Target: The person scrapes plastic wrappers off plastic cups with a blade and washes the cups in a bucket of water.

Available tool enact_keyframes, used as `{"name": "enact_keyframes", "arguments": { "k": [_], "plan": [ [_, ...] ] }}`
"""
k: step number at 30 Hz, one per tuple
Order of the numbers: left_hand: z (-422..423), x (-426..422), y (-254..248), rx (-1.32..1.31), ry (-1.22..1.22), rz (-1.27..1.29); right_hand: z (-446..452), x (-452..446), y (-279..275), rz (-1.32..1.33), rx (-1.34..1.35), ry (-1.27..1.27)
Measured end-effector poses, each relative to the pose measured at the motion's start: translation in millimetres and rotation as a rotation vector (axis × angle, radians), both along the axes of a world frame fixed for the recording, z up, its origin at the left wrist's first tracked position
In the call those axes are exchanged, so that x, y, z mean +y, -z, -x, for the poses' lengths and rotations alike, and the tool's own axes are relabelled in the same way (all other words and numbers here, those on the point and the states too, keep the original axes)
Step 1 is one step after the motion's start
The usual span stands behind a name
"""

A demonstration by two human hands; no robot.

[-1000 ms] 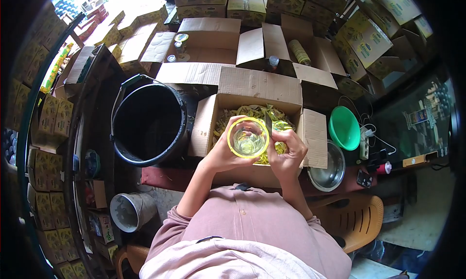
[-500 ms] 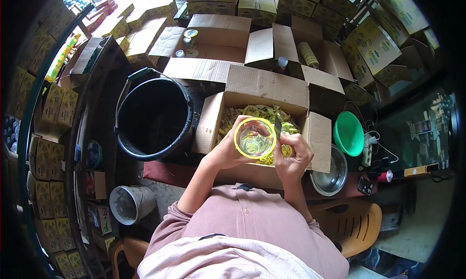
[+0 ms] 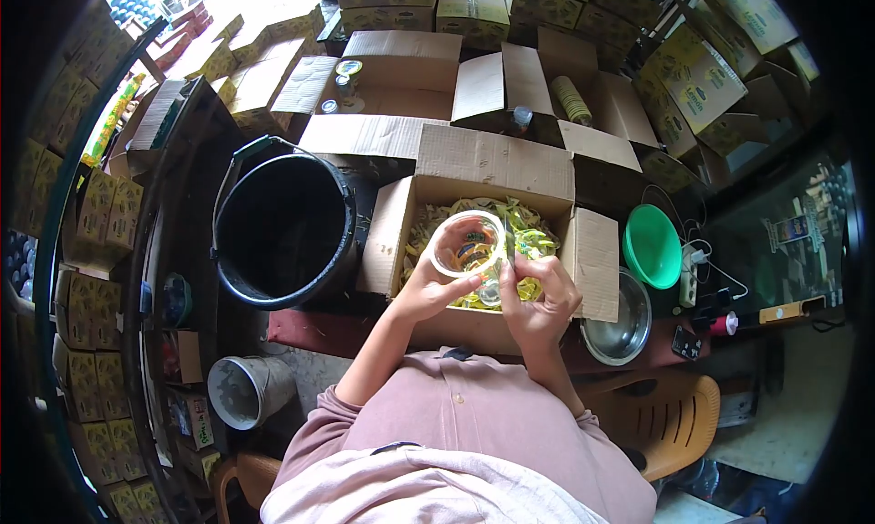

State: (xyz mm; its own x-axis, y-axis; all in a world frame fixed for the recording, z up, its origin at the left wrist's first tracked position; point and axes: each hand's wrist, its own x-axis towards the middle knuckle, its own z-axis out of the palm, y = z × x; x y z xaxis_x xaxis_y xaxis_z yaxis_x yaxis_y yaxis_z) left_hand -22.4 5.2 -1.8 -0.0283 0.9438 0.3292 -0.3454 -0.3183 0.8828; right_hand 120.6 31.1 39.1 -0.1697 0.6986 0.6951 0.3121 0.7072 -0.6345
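Observation:
My left hand (image 3: 428, 292) is wrapped round a clear plastic cup (image 3: 467, 243), its round mouth tilted up towards the camera. The rim now looks pale, without the yellow ring. In my right hand (image 3: 542, 301) I grip a knife (image 3: 509, 239), its dark blade upright against the right side of the cup. Both hands are over an open cardboard box (image 3: 492, 159) that holds many yellow-green strips (image 3: 536, 241). Something clear hangs below the cup between my hands; I cannot make out what it is.
Left of the box stands a black bucket (image 3: 284, 232). On the right are a green bowl (image 3: 653, 247), a metal bowl (image 3: 629, 328) and a power strip (image 3: 688, 287). Behind, an open box (image 3: 401, 50) holds jars; another (image 3: 624, 105) holds stacked lids (image 3: 571, 101).
The yellow ring has come off the cup's rim, and the rim shows pale. The cup has tilted, and my right hand with the knife has moved slightly beside it.

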Motion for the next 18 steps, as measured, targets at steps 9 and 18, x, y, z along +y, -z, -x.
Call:
{"name": "enact_keyframes", "arguments": {
  "k": [9, 18],
  "plan": [
    [-5.1, 0.4, 5.8, 0.031, -0.035, -0.014, -1.7, -2.7, 4.0, -0.023, 0.043, 0.017],
    [-4.7, 1.9, 8.7, 0.219, -0.147, -0.115, -0.7, -2.4, 5.9, -0.039, 0.016, 0.032]
  ]
}}
